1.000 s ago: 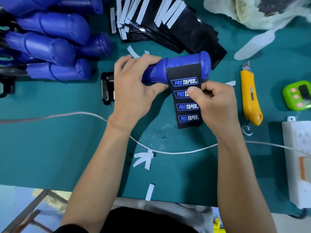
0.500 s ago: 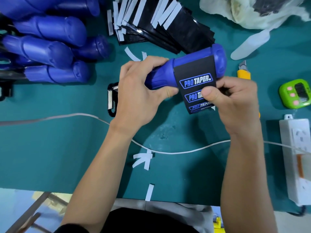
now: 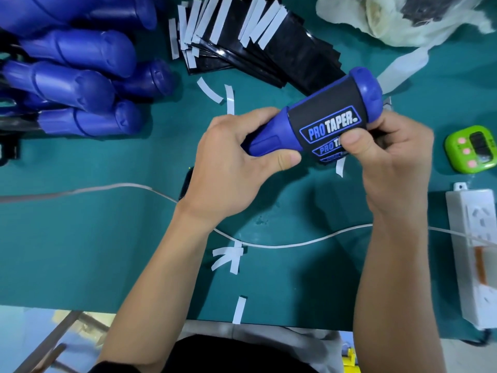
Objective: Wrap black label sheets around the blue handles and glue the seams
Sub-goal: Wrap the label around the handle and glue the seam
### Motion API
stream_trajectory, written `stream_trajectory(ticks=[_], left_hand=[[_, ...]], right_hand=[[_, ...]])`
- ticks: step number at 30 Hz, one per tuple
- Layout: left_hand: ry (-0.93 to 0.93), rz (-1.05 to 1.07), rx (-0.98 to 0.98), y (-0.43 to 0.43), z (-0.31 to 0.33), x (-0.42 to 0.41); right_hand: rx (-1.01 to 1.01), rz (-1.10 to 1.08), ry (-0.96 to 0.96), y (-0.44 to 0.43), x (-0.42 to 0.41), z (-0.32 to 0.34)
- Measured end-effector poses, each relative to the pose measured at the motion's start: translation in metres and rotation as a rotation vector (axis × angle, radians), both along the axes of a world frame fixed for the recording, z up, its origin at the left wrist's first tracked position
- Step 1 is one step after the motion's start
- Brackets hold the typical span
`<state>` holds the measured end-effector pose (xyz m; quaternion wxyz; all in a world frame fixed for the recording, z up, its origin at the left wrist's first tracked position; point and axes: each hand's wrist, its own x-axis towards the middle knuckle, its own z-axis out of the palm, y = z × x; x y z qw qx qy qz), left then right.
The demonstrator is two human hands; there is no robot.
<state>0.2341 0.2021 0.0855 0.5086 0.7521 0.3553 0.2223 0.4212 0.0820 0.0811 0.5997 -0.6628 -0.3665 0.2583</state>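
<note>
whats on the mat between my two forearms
In the head view, a white cable crosses the green mat there, with loose white paper strips near it.

Above the green table, the left hand grips the narrow end of a blue handle while the right hand presses a black label sheet round its thick end, thumb on the printed logos. More blue handles lie piled far left, a stack of black sheets behind, and a white cable crosses the table under both forearms.
</note>
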Motion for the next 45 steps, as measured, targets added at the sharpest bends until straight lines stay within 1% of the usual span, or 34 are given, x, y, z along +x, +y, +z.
stream_trajectory(ticks=[3, 5, 8, 12, 14, 16, 19, 22, 24, 26, 27, 29, 31, 33, 34, 35, 36, 37, 39, 40, 41, 42, 45], left_hand=[[-0.121, -0.039, -0.164, -0.006, 0.008, 0.005], [-0.178, -0.069, -0.255, -0.011, 0.01, 0.011], [-0.239, -0.138, -0.446, -0.019, 0.013, 0.021], [-0.311, -0.219, -0.711, -0.033, 0.013, 0.027], [-0.313, -0.246, -0.815, -0.038, 0.012, 0.028], [-0.287, -0.264, -0.868, -0.04, 0.007, 0.027], [-0.264, -0.242, -0.837, -0.035, 0.002, 0.025], [-0.393, -0.229, -0.864, -0.021, 0.005, 0.021], [-0.39, -0.249, -0.793, -0.018, 0.001, 0.022], [-0.375, -0.203, -0.749, -0.02, -0.005, 0.025], [-0.389, -0.172, -0.745, -0.02, -0.006, 0.026], [-0.43, -0.143, -0.737, -0.018, -0.006, 0.024], [-0.437, -0.131, -0.741, -0.016, -0.006, 0.022], [-0.426, -0.08, -0.786, -0.016, -0.006, 0.019], [-0.419, -0.042, -0.811, -0.017, -0.004, 0.019], [-0.415, -0.005, -0.828, -0.018, -0.002, 0.02], [-0.411, 0.031, -0.844, -0.018, -0.001, 0.021], [-0.411, 0.063, -0.854, -0.019, 0.0, 0.022], [-0.419, 0.107, -0.851, -0.018, 0.001, 0.023], [-0.422, 0.111, -0.836, -0.018, 0.0, 0.022], [-0.423, 0.104, -0.815, -0.018, -0.001, 0.021], [-0.423, 0.097, -0.79, -0.016, -0.001, 0.02], [-0.445, 0.083, -0.708, -0.008, -0.001, 0.014]], right_hand=[[0.094, -0.019, 0.057, 0.003, -0.002, 0.008], [0.166, -0.043, 0.046, 0.01, 0.0, 0.017], [0.236, 0.062, 0.037, 0.019, 0.009, 0.03], [0.154, 0.235, 0.087, 0.028, 0.019, 0.046], [0.101, 0.258, 0.105, 0.031, 0.018, 0.054], [0.037, 0.234, 0.113, 0.035, 0.014, 0.062], [-0.108, 0.204, 0.065, 0.043, 0.013, 0.074], [-0.329, 0.298, -0.079, 0.052, 0.016, 0.088], [-0.432, 0.342, -0.195, 0.059, 0.008, 0.095], [-0.468, 0.309, -0.292, 0.067, -0.005, 0.094], [-0.468, 0.284, -0.315, 0.071, -0.009, 0.092], [-0.421, 0.226, -0.271, 0.075, -0.007, 0.085], [-0.259, 0.065, -0.196, 0.07, 0.004, 0.073], [-0.098, -0.126, -0.064, 0.056, 0.011, 0.056], [-0.07, -0.186, 0.019, 0.046, 0.008, 0.047], [-0.09, -0.203, 0.083, 0.035, 0.001, 0.039], [-0.16, -0.164, 0.123, 0.023, -0.006, 0.029], [-0.262, -0.063, 0.146, 0.012, -0.015, 0.021], [-0.439, 0.238, 0.18, -0.006, -0.033, 0.012], [-0.479, 0.347, 0.197, -0.012, -0.039, 0.011], [-0.492, 0.402, 0.176, -0.015, -0.042, 0.01], [-0.499, 0.411, 0.106, -0.016, -0.042, 0.011], [-0.537, 0.348, -0.217, -0.014, -0.03, 0.016]])
